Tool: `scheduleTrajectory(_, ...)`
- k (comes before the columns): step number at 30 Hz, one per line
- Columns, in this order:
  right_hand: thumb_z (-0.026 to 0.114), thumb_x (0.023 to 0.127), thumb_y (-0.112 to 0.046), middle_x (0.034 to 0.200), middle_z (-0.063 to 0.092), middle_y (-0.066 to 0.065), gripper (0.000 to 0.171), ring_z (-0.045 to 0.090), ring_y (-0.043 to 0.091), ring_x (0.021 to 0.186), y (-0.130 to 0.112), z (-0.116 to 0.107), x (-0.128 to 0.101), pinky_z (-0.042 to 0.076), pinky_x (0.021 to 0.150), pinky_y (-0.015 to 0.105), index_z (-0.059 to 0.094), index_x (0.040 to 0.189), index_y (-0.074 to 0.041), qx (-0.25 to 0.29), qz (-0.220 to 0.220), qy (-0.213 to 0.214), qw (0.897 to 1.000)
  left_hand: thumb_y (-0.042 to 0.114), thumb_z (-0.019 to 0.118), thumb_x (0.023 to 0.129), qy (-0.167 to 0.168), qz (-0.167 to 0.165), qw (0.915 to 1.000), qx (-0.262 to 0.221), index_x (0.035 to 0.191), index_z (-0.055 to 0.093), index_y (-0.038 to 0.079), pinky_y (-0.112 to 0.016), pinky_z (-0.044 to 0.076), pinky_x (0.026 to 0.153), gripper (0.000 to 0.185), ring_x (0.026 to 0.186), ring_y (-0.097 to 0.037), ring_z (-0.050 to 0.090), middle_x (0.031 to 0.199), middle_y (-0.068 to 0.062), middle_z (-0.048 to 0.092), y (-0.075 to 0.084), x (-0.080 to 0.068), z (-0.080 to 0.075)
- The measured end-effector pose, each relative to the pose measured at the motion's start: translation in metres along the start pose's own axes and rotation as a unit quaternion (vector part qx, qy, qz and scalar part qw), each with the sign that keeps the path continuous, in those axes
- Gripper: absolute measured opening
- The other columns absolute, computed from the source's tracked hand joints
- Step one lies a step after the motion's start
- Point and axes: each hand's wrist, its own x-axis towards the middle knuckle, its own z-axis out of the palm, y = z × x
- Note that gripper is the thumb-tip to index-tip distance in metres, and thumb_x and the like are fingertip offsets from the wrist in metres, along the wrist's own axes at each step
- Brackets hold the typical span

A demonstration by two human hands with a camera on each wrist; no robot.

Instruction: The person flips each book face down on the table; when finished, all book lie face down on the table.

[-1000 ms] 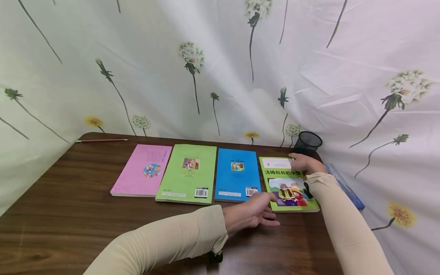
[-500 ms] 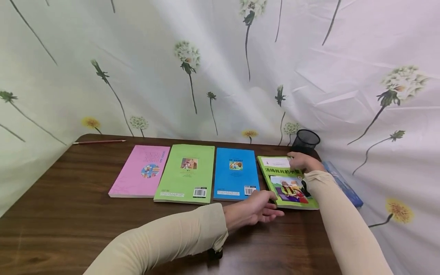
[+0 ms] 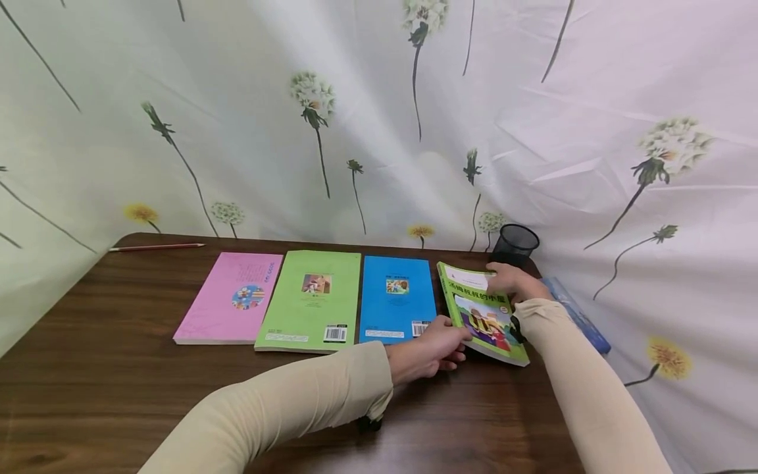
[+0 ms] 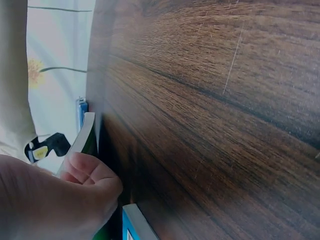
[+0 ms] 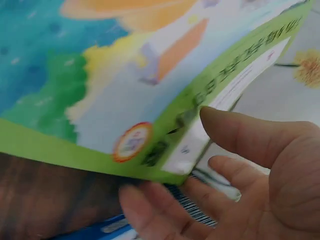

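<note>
We've got the illustrated green book [image 3: 482, 315] tipped up off the table [image 3: 106, 368] at the row's right end, w/ its long axis running away from us. Our left hand [image 3: 429, 349] curls fingers under the near left corner; our right hand [image 3: 512, 282] pinches the far right edge, thumb on the cover, fingers beneath. The book spans between both grips, and the blue book [image 3: 395, 299] lies just left of it.

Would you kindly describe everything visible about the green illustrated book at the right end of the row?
The green illustrated book is a thin paperback with a bright green cover, a cartoon picture and a line of characters. It sits rightmost in the row, its left edge tilted up off the wooden table. The left hand grips its near-left corner; the right hand holds its far edge.
</note>
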Motion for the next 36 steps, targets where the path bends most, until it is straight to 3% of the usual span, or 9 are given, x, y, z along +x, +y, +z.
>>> scheduleTrajectory(5, 0.052, 0.095, -0.017, 0.162, 0.023, 0.027, 0.072, 0.037, 0.045, 0.141, -0.023, 0.003, -0.007, 0.046, 0.098, 0.055, 0.022, 0.158, -0.003, -0.074, -0.042, 0.037, 0.996, 0.018, 0.061, 0.096, 0.012, 0.014, 0.9998, -0.001, 0.111, 0.049, 0.013, -0.021, 0.044, 0.046, 0.020, 0.058, -0.012, 0.052, 0.088, -0.009, 0.058, -0.002, 0.000, -0.001)
scheduleTrajectory(11, 0.049, 0.102, -0.028, 0.158, 0.032, 0.026, 0.066, 0.053, 0.046, 0.128, -0.063, 0.008, -0.022, 0.054, 0.093, 0.056, 0.022, 0.159, -0.007, -0.048, -0.082, 0.005, 0.995, 0.010, 0.061, 0.094, 0.009, 0.046, 0.9985, -0.030, 0.108, 0.045, 0.009, -0.022, 0.055, 0.055, 0.022, 0.067, -0.014, 0.057, 0.097, -0.009, 0.062, -0.002, 0.004, -0.001)
scheduleTrajectory(14, 0.052, 0.102, -0.033, 0.158, 0.033, 0.025, 0.070, 0.056, 0.048, 0.125, -0.080, 0.013, -0.026, 0.054, 0.094, 0.056, 0.019, 0.160, -0.009, -0.056, -0.092, -0.011, 0.994, 0.006, 0.063, 0.091, 0.011, 0.054, 0.9978, -0.036, 0.103, 0.044, 0.009, -0.027, 0.059, 0.062, 0.022, 0.069, -0.016, 0.057, 0.097, -0.009, 0.061, -0.001, 0.003, 0.000)
scheduleTrajectory(18, 0.061, 0.098, -0.031, 0.157, 0.035, 0.024, 0.081, 0.055, 0.047, 0.125, -0.097, 0.020, -0.027, 0.054, 0.094, 0.057, 0.014, 0.161, -0.010, -0.076, -0.088, 0.001, 0.993, 0.003, 0.062, 0.088, 0.016, 0.069, 0.9972, -0.025, 0.096, 0.041, 0.010, -0.029, 0.057, 0.062, 0.024, 0.068, -0.016, 0.052, 0.093, -0.008, 0.056, -0.001, 0.001, 0.003)
scheduleTrajectory(22, 0.066, 0.093, -0.025, 0.158, 0.037, 0.022, 0.087, 0.052, 0.042, 0.130, -0.106, 0.026, -0.022, 0.051, 0.098, 0.055, 0.014, 0.161, -0.010, -0.135, -0.092, 0.040, 0.986, 0.004, 0.063, 0.087, 0.028, 0.081, 0.9963, -0.004, 0.095, 0.040, 0.011, -0.031, 0.054, 0.061, 0.025, 0.068, -0.017, 0.048, 0.090, -0.008, 0.052, 0.001, 0.000, 0.005)
scheduleTrajectory(26, 0.063, 0.091, -0.018, 0.155, 0.041, 0.022, 0.081, 0.053, 0.038, 0.122, -0.110, 0.028, -0.018, 0.048, 0.095, 0.051, 0.021, 0.160, -0.010, -0.197, -0.087, 0.080, 0.973, 0.007, 0.065, 0.088, 0.040, 0.081, 0.9959, 0.012, 0.095, 0.041, 0.011, -0.028, 0.051, 0.057, 0.026, 0.072, -0.021, 0.054, 0.092, -0.008, 0.052, 0.002, -0.001, 0.008)
scheduleTrajectory(28, 0.060, 0.093, -0.016, 0.154, 0.042, 0.022, 0.077, 0.053, 0.037, 0.119, -0.112, 0.029, -0.017, 0.047, 0.092, 0.049, 0.023, 0.160, -0.010, -0.212, -0.084, 0.092, 0.969, 0.007, 0.066, 0.087, 0.043, 0.082, 0.9956, 0.015, 0.095, 0.042, 0.012, -0.027, 0.049, 0.056, 0.026, 0.075, -0.022, 0.056, 0.093, -0.008, 0.052, 0.003, -0.002, 0.009)
scheduleTrajectory(36, 0.057, 0.096, -0.016, 0.157, 0.039, 0.021, 0.069, 0.047, 0.041, 0.134, -0.115, 0.033, -0.021, 0.047, 0.100, 0.052, 0.028, 0.159, -0.012, -0.229, -0.097, 0.119, 0.961, 0.008, 0.065, 0.084, 0.038, 0.082, 0.9959, 0.007, 0.093, 0.041, 0.014, -0.023, 0.046, 0.052, 0.026, 0.076, -0.019, 0.055, 0.089, -0.007, 0.054, 0.006, -0.003, 0.008)
